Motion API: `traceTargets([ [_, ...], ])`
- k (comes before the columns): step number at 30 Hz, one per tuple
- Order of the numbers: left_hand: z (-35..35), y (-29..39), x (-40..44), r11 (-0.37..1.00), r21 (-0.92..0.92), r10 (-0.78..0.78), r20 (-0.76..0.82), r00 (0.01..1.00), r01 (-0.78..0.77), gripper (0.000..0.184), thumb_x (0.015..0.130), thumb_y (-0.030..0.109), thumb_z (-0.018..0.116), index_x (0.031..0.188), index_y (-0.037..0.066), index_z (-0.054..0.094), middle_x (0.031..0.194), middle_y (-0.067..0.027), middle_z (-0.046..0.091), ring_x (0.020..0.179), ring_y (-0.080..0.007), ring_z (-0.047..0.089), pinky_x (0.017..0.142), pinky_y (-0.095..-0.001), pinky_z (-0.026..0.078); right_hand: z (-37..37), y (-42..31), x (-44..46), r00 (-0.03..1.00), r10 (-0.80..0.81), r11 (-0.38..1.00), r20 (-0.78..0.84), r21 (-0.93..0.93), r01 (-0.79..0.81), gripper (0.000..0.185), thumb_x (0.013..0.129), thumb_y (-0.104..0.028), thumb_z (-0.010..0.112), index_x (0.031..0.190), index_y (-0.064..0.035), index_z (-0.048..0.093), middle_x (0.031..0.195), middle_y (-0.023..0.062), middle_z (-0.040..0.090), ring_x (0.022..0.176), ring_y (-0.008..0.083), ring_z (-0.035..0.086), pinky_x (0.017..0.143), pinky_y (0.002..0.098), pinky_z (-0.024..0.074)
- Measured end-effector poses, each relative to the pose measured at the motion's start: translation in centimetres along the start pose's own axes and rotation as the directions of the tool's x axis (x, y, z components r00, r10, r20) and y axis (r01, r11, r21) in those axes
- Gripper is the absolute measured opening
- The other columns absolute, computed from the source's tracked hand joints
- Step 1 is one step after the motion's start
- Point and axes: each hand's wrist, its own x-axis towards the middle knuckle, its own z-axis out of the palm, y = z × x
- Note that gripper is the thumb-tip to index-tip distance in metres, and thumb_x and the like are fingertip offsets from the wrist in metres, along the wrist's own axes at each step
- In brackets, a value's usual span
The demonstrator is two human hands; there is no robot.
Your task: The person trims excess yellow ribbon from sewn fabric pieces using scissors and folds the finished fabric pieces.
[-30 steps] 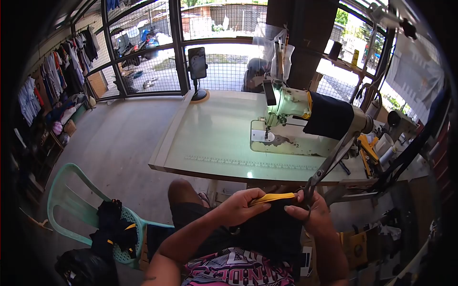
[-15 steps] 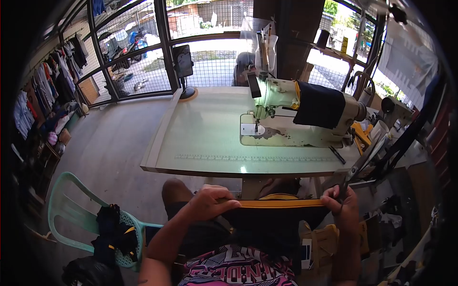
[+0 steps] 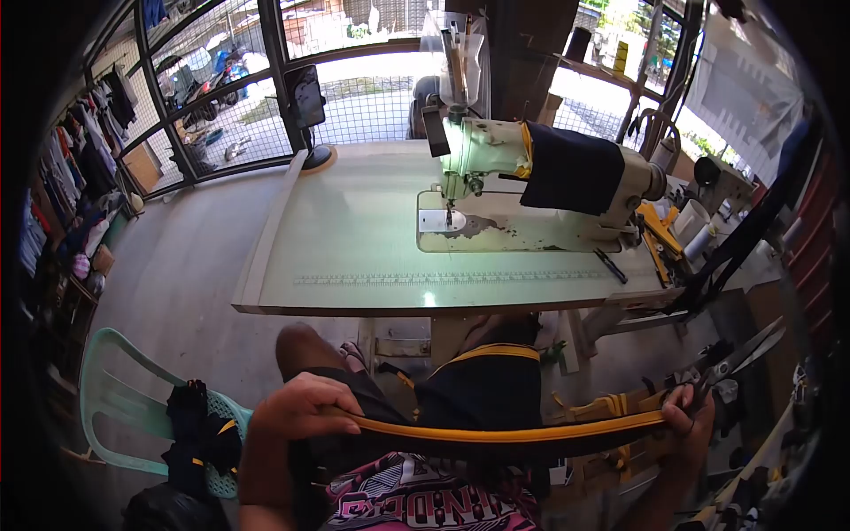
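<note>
A dark cloth with a yellow band along its edge [image 3: 505, 435] stretches across my lap between both hands. My left hand [image 3: 305, 409] is closed on its left end, thumb along the band. My right hand [image 3: 689, 423] grips the other end and also holds scissors [image 3: 739, 358], whose blades point up and to the right. Beneath, over my lap, lies more dark cloth with a curved yellow edge [image 3: 482, 389]. The cloth between my hands sags slightly in the middle.
Ahead stands a sewing machine [image 3: 549, 173] on a pale table [image 3: 345, 221] with a ruler scale [image 3: 443, 278] near its front edge. Dark pieces lie on the green plastic chair [image 3: 106, 398] at left. A phone on a stand [image 3: 306, 97] stands at the table's far left.
My hands have moved apart and lower, towards my body, so a longer stretch of yellow band shows. The scissors have swung right with my right hand. The view has shifted.
</note>
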Motion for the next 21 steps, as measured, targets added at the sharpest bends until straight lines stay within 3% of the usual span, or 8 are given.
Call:
traceTargets([
  [3,-0.3,-2.7,2.1,0.991,-0.054,-0.129,-0.053,0.99,0.126,0.016,0.085,0.006,0.075,0.098,-0.002,0.068,0.076,-0.0033,0.065,0.057,-0.0112,0.046,0.053,-0.0231,0.037,0.2,1.2,3.0,0.997,-0.058,0.995,-0.045,-0.079,0.055,0.031,0.074,0.002,0.072,0.083,-0.0111,0.045,0.077,0.0049,0.059,0.065,0.0127,0.05,0.064,0.0237,0.0402],
  [5,0.6,-7.3,3.3,0.923,-0.143,-0.371,-0.082,0.925,0.358,0.02,0.089,0.009,0.072,0.104,-0.003,0.068,0.077,-0.0033,0.064,0.058,-0.0104,0.045,0.054,-0.0227,0.037,0.7,3.0,4.5,0.996,0.012,0.972,-0.083,-0.234,-0.031,0.03,0.077,0.0,0.072,0.084,-0.0103,0.045,0.081,0.005,0.059,0.068,0.0127,0.051,0.066,0.0251,0.0415],
  [8,1.7,-12.3,5.4,0.866,-0.14,-0.492,-0.058,0.869,0.48,0.023,0.091,0.012,0.069,0.107,-0.004,0.068,0.076,-0.0043,0.064,0.059,-0.0114,0.049,0.056,-0.0235,0.04,0.3,8.1,7.1,0.992,0.117,0.947,-0.041,-0.296,-0.123,0.026,0.082,-0.002,0.072,0.085,-0.009,0.046,0.082,0.0044,0.059,0.069,0.0129,0.05,0.067,0.0264,0.0425],
  [10,2.4,-14.9,6.3,0.833,-0.133,-0.548,-0.072,0.833,0.536,0.023,0.091,0.012,0.068,0.107,-0.004,0.069,0.078,-0.0046,0.064,0.061,-0.0115,0.05,0.057,-0.0234,0.041,-1.1,14.6,9.0,1.0,0.025,0.948,0.003,-0.318,-0.023,0.023,0.085,-0.005,0.071,0.088,-0.008,0.048,0.082,0.0039,0.059,0.068,0.0134,0.049,0.067,0.0269,0.042],
  [13,3.2,-17.9,7.4,0.74,-0.101,-0.672,-0.142,0.727,0.665,0.022,0.091,0.013,0.067,0.105,-0.003,0.069,0.084,-0.0052,0.065,0.067,-0.0118,0.053,0.062,-0.0229,0.043,-0.3,19.1,10.8,1.0,0.009,0.943,-0.03,-0.332,-0.018,0.021,0.086,-0.005,0.07,0.088,-0.0074,0.048,0.084,0.0037,0.059,0.069,0.0141,0.05,0.067,0.0272,0.0413],
  [18,3.0,-20.4,8.0,0.746,-0.25,-0.659,-0.145,0.738,0.617,0.026,0.092,0.017,0.065,0.108,-0.004,0.069,0.081,-0.0061,0.065,0.066,-0.013,0.056,0.061,-0.024,0.045,0.9,19.9,12.5,0.998,-0.014,0.934,-0.059,-0.358,-0.008,0.021,0.087,-0.007,0.069,0.088,-0.0076,0.048,0.086,0.0038,0.06,0.07,0.0142,0.05,0.069,0.0279,0.0411],
  [21,2.3,-22.0,8.3,0.737,-0.169,-0.673,-0.084,0.735,0.655,0.023,0.093,0.017,0.064,0.103,-0.003,0.068,0.08,-0.0066,0.066,0.066,-0.0125,0.057,0.06,-0.0236,0.045,0.6,20.6,13.3,0.998,0.025,0.911,-0.06,-0.41,-0.047,0.019,0.088,-0.007,0.067,0.089,-0.0071,0.048,0.087,0.0038,0.059,0.074,0.0145,0.051,0.07,0.0283,0.0415],
])
